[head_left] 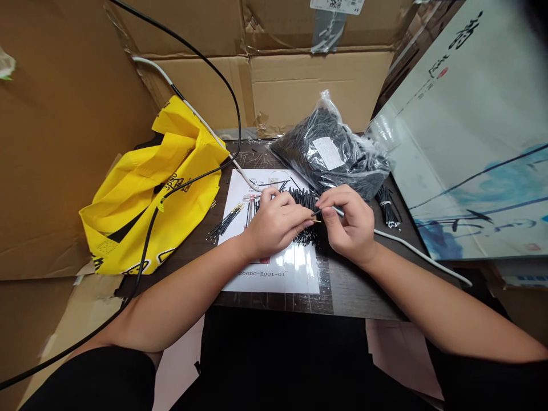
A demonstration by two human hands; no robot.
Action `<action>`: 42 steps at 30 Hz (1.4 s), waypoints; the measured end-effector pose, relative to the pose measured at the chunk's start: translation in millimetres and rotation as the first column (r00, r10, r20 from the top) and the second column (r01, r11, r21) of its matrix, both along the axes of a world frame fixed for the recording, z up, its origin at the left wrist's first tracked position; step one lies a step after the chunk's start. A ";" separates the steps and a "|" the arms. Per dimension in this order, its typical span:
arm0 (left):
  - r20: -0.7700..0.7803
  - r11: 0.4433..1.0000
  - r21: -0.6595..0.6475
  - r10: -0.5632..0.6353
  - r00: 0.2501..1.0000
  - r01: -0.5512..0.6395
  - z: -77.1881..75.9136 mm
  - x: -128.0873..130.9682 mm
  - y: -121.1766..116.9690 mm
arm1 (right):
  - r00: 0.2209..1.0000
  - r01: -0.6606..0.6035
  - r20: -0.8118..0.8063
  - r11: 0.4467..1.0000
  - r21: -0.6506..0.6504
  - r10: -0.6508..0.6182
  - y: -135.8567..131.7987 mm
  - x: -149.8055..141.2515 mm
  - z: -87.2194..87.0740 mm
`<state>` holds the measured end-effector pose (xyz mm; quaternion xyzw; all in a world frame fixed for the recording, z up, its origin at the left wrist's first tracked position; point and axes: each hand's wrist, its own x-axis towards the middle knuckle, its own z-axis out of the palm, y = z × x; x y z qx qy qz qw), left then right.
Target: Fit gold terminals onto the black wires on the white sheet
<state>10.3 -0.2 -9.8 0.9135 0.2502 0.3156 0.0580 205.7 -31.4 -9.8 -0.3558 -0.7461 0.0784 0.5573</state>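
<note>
Over a printed sheet [306, 279], my left hand [274, 222] is closed in a pinch on a thin wire with a gold-coloured tip [317, 221] that sticks out to the right. Close beside it, the thumb and forefinger of my right hand [349, 222] pinch a thin black piece [316, 213], wire or tube, I cannot tell which. Behind and below both hands lies a pile of short black wires [305, 198], partly hidden by my fingers. On the sheet's left edge rests a loose bunch of black wires with gold-coloured ends [226, 222].
A clear plastic bag of black pieces [295, 140] stands at the back, a tied wire bundle [389, 210] to its right. At left sits a yellow bag [171, 211], crossed by a black cable [145, 251]. A white cable [411, 245] runs across the table. Cardboard [317, 85] closes off the back.
</note>
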 end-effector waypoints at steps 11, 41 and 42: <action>0.235 0.990 -0.143 0.052 0.971 -0.018 4.1 3.1 -4.8 | 0.999 0.042 0.032 0.998 0.044 -0.043 -0.6 -4.3 -2.7; 0.128 0.987 -0.157 0.063 0.990 -0.043 2.7 9.6 -11.5 | 0.968 0.051 0.249 0.998 -0.029 -0.042 7.8 -0.2 -7.8; 0.136 0.986 -0.154 0.083 0.987 -0.062 2.6 9.3 -10.3 | 0.963 0.067 0.262 0.997 -0.022 -0.059 8.1 1.9 -4.6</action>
